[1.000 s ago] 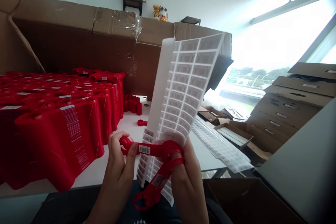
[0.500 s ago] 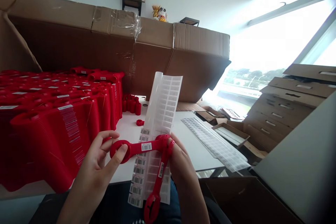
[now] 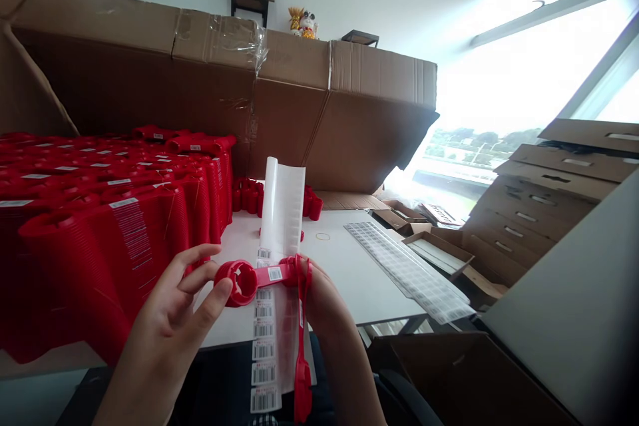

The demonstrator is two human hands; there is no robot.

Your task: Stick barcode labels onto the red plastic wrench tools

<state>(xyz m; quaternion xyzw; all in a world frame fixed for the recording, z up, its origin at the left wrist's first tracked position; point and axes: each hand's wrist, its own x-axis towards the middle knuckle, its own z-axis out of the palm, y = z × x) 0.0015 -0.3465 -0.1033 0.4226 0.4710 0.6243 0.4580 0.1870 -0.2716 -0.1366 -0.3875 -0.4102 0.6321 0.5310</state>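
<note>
My left hand (image 3: 172, 316) pinches one ring end of a red plastic strap (image 3: 263, 277), thumb at the front and fingers behind. The ring looks thick, perhaps several nested together. A small barcode label is stuck on the strap's flat middle. My right hand (image 3: 324, 299) grips the strap's other end, and its fingers are partly hidden. From that same hand a second labelled red strap (image 3: 302, 373) hangs down, edge-on. A curled white label sheet (image 3: 285, 210) stands upright behind the straps against my right hand, with a column of barcode labels (image 3: 263, 349) along its left side.
Tall rows of stacked red straps (image 3: 114, 226) fill the table's left. Short red stacks (image 3: 249, 196) and a rubber band (image 3: 323, 236) lie farther back. More label sheets (image 3: 409, 269) lie at right, near cardboard boxes (image 3: 539, 206). A large carton (image 3: 344, 80) leans behind.
Both hands, the straps and the sheet have shifted slightly left. The left ring has turned to show its depth, the hanging strap has swung edge-on, and the sheet has tilted more upright.
</note>
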